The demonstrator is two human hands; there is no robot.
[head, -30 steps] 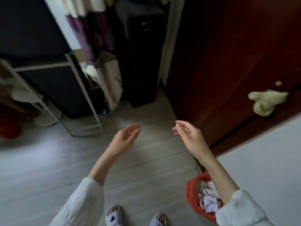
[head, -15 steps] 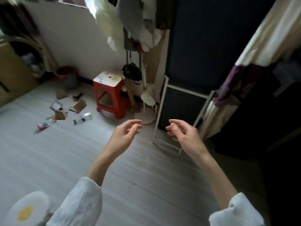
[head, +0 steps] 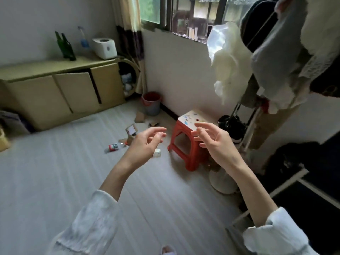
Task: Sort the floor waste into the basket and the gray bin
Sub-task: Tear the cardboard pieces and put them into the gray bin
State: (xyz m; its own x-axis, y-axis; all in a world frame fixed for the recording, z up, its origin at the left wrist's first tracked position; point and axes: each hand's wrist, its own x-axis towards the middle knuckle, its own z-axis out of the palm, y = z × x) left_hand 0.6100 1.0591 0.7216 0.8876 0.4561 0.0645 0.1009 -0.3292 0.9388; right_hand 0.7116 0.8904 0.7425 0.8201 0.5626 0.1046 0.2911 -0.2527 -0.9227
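Waste lies scattered on the pale floor ahead: a red-and-white carton (head: 113,147), a small white box (head: 157,153), an open cardboard box (head: 131,129) and brown cardboard scraps (head: 140,117). The gray bin (head: 152,103) with a red liner stands against the far wall under the window. My left hand (head: 145,144) and my right hand (head: 214,144) hover in the air in front of me, fingers loosely curled, holding nothing. The basket is out of view.
A red plastic stool (head: 189,142) stands right of the waste. A beige cabinet (head: 60,89) with green bottles (head: 66,46) runs along the left wall. A clothes rack (head: 272,67) with hanging garments and a round white base (head: 224,181) crowd the right.
The view has swung left, from the door and red basket, past the rack, to the window wall with the floor waste and gray bin. Both hands stay raised and hold nothing.
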